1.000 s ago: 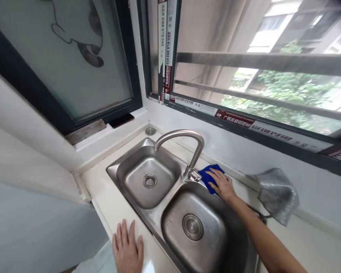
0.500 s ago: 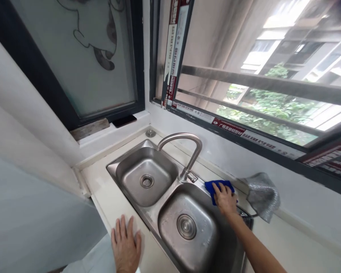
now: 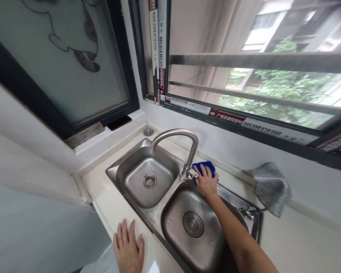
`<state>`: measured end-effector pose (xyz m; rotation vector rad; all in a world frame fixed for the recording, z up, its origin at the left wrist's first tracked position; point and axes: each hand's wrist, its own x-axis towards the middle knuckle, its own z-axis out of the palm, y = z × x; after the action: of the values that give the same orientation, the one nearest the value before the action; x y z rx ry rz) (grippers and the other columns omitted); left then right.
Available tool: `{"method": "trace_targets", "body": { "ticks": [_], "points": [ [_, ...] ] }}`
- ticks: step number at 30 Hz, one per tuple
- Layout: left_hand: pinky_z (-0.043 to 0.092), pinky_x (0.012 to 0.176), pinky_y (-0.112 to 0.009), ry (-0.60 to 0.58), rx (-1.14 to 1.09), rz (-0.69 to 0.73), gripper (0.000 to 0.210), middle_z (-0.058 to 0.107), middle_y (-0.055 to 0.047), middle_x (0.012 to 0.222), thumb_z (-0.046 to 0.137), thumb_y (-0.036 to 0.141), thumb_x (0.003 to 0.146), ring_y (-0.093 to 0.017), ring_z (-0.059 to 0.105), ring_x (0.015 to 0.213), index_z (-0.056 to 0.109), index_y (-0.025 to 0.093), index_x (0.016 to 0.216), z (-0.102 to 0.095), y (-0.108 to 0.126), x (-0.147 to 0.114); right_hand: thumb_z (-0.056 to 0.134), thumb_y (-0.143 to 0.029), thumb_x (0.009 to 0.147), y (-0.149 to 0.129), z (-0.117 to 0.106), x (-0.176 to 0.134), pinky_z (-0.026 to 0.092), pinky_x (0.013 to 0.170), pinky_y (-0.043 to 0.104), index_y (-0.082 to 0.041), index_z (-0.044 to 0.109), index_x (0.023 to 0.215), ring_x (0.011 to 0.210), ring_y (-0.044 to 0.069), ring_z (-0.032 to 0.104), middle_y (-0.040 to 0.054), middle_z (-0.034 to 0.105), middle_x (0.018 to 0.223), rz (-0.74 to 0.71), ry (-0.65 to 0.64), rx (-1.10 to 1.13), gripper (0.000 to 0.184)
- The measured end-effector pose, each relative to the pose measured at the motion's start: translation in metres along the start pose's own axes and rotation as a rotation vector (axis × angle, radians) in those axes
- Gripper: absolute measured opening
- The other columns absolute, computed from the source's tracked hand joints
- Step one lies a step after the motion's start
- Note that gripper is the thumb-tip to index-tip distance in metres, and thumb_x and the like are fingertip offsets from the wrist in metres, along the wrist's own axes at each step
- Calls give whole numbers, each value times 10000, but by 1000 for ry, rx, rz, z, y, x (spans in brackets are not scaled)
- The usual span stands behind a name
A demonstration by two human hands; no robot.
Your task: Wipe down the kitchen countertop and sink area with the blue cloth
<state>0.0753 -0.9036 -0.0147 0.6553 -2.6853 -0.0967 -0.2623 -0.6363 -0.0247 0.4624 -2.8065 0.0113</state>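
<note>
The blue cleaning cloth (image 3: 211,166) lies under the fingers of the right hand (image 3: 208,185) and beyond their tips, just beside the base of the faucet (image 3: 192,153), behind the double-bowl sink (image 3: 157,213). It is bunched, so its long axis is unclear. These fingers are bent, slightly spread; whether they grip or only press, I cannot tell. The left hand (image 3: 129,248), farther away, rests empty on the countertop (image 3: 102,189), fingers spread

White wall (image 3: 224,145) under dark window frame (image 3: 272,139); frosted pane (image 3: 74,83) left; daylight, greenery (image 3: 284,91) outside, blurred building (image 3: 258,38), apparently.
</note>
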Motion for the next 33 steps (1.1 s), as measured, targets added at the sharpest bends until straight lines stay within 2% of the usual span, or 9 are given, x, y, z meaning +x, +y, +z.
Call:
{"method": "trace_targets", "body": {
  "ticks": [3, 8, 13, 17, 23, 25, 28, 30, 33],
  "points": [
    [262, 1201, -574, 13, -11, -11, 482, 436, -153, 1552, 410, 320, 955, -309, 246, 1514, 540, 185, 1400, 4, -1, 0, 361, -313, 958, 3, -4, -5, 312, 1050, 629, -338, 346, 1529, 1390, 350, 318, 109, 385, 1579, -1, -53, -8, 572],
    [260, 1200, -578, 60, -34, -19, 509, 450, -136, 1548, 398, 326, 955, -299, 255, 1512, 496, 224, 1444, 12, -3, 0, 334, -265, 938, 8, -3, -25, 376, 987, 661, -252, 321, 1548, 1381, 397, 346, 195, 381, 1565, 72, -62, -37, 610],
    [283, 1189, -570, 52, -39, -16, 473, 463, -155, 1530, 406, 324, 954, -314, 273, 1502, 562, 186, 1379, 7, 0, 3, 305, -255, 923, 26, 0, -59, 402, 953, 713, -154, 327, 1541, 1390, 441, 342, 271, 364, 1552, 140, -66, -49, 626],
    [268, 1196, -566, 54, -57, -25, 466, 463, -160, 1527, 415, 313, 952, -312, 276, 1499, 571, 172, 1368, 3, 2, 4, 282, -188, 899, 38, -4, -83, 421, 932, 714, -127, 383, 1511, 1381, 452, 357, 291, 381, 1531, 178, -63, -34, 623],
    [269, 1197, -565, 68, -58, -14, 471, 471, -167, 1521, 426, 311, 945, -320, 286, 1493, 582, 165, 1365, 7, 0, 2, 344, -156, 842, 39, -6, -91, 501, 828, 615, -107, 491, 1426, 1140, 424, 555, 315, 544, 1326, 269, -47, 90, 604],
    [265, 1202, -565, 60, -62, -21, 489, 457, -156, 1537, 441, 314, 937, -316, 285, 1495, 560, 183, 1393, 9, -1, 0, 371, -182, 836, 40, -8, -88, 513, 823, 596, -107, 510, 1403, 1086, 408, 583, 297, 595, 1233, 287, -39, 163, 589],
    [253, 1209, -571, 57, -75, -27, 510, 431, -144, 1561, 463, 315, 926, -318, 270, 1502, 539, 198, 1417, 11, -2, -2, 331, -247, 880, 31, -13, -89, 542, 887, 501, -174, 543, 1372, 1055, 323, 633, 187, 673, 1137, 214, -39, 322, 541],
    [250, 1214, -567, 62, -82, -28, 513, 424, -135, 1569, 474, 309, 922, -316, 266, 1504, 537, 206, 1420, 11, -2, -4, 281, -310, 921, 16, -16, -98, 567, 881, 417, -203, 574, 1332, 1004, 263, 671, 122, 709, 1091, 126, -54, 434, 516],
    [248, 1219, -558, 61, -93, -35, 518, 424, -123, 1570, 499, 296, 915, -309, 266, 1506, 529, 212, 1425, 11, 0, -6, 249, -399, 955, -20, -19, -112, 584, 864, 359, -198, 598, 1292, 969, 229, 695, 94, 728, 1100, 15, -76, 564, 526]
  ]
}}
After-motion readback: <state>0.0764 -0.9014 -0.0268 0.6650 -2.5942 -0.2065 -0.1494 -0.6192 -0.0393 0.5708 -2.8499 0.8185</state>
